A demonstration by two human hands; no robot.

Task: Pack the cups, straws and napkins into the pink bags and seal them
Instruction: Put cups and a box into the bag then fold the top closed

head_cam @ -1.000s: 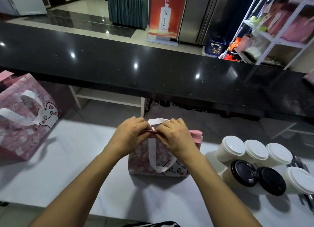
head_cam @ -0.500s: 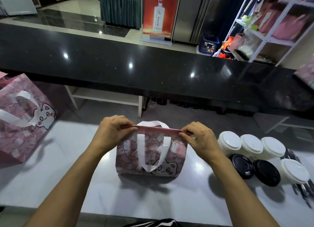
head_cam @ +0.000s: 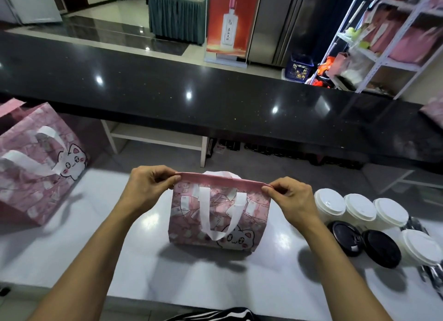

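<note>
The fingers (head_cam: pixel 167 178) of the left hand (head_cam: pixel 149 187) are curled and pinch the left end of the folded top edge of a small pink bag (head_cam: pixel 217 221), thumb toward the person and the other fingers over the far side. The fingers (head_cam: pixel 269 190) of the right hand (head_cam: pixel 291 198) pinch the right end of the same edge in the same way, so the pink band runs straight and level between the two grips.

Below the fingers the bag stands upright on the white counter (head_cam: pixel 215 284), its printed front facing the person. A white handle (head_cam: pixel 217 215) hangs in a loop down the front, between the two grips, and a cartoon cat face sits at the lower right of the panel. A second white handle shows just behind the top edge.

To the right of the right-hand fingers, near but apart from the bag, stand white-lidded paper cups (head_cam: pixel 359 209) in a row, with two black-lidded cups (head_cam: pixel 381 247) just in front of them and another white-lidded cup beside those. Some dark wrapped items lie at the far right edge; what they are cannot be told.

Well to the left of the left-hand fingers a larger pink bag (head_cam: pixel 38 162) with the same cat print rests on the counter. Beyond the fingers runs a raised black countertop (head_cam: pixel 215 100).
</note>
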